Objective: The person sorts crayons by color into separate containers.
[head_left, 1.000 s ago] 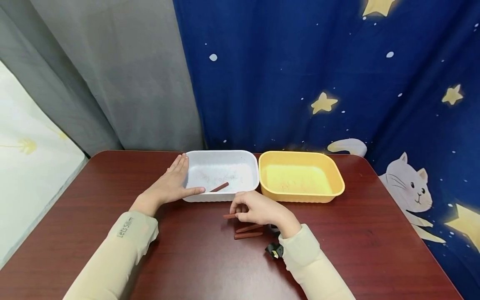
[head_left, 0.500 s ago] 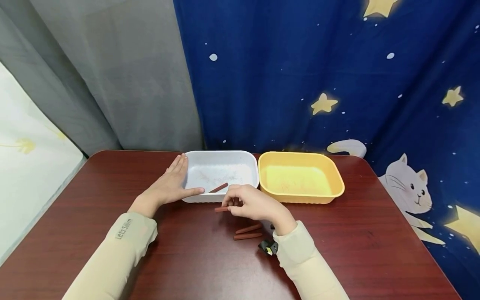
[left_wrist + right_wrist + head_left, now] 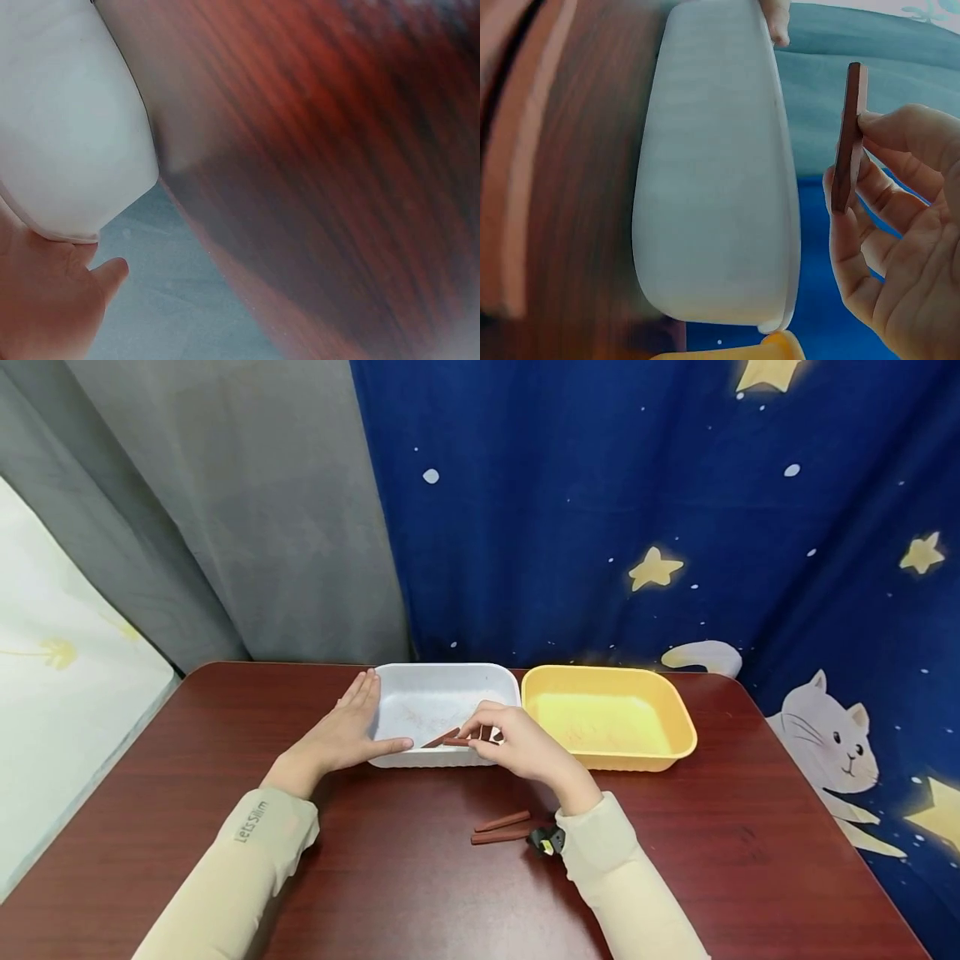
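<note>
My left hand point(image 3: 337, 733) rests on the left end of the white bin point(image 3: 408, 714), fingers straight along its side and thumb over the front rim. The left wrist view shows part of that hand point(image 3: 52, 307) against the bin wall. My right hand point(image 3: 525, 747) pinches a slim reddish-brown stick point(image 3: 849, 139) between thumb and fingertips, above the white bin's front rim. The right wrist view shows flat facets on this stick. Another stick point(image 3: 437, 740) leans inside the bin, partly hidden by the front rim. Two similar sticks lie on the table, a rear one point(image 3: 502, 820) and a front one point(image 3: 497, 837).
A yellow bin point(image 3: 609, 759) stands right beside the white one. A small black device point(image 3: 547, 841) sits at the right cuff, near the loose sticks. Behind the dark red wooden table point(image 3: 390, 877) hang grey and blue curtains point(image 3: 510, 527).
My right hand has carried its stick from just above the table, first leftward, then up and forward over the white bin's front rim. The left hand stays in place.
</note>
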The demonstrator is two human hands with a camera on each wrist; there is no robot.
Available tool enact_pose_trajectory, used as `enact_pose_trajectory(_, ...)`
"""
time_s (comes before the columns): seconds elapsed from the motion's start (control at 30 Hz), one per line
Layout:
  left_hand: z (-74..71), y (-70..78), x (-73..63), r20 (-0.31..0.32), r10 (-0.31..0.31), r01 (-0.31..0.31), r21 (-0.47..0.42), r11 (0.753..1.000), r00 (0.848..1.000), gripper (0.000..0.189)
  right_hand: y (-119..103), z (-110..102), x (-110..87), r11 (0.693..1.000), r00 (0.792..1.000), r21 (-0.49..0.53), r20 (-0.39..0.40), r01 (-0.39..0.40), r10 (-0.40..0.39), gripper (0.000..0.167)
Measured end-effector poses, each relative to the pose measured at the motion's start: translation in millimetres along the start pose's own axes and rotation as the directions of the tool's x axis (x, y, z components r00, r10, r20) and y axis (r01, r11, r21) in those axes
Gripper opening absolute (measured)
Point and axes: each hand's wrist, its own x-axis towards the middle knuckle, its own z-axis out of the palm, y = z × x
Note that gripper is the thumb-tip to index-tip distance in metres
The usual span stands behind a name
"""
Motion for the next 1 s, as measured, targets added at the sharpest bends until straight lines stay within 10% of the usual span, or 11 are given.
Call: enact_pose_trajectory(1.0,1.8,1.9,-2.7,-0.017,0.001,-0.001,-0.002,1.000,1.000,0.124,43,22,70.1,0.977,0.980,-0.169,0.130,-0.127,0.150,0.014)
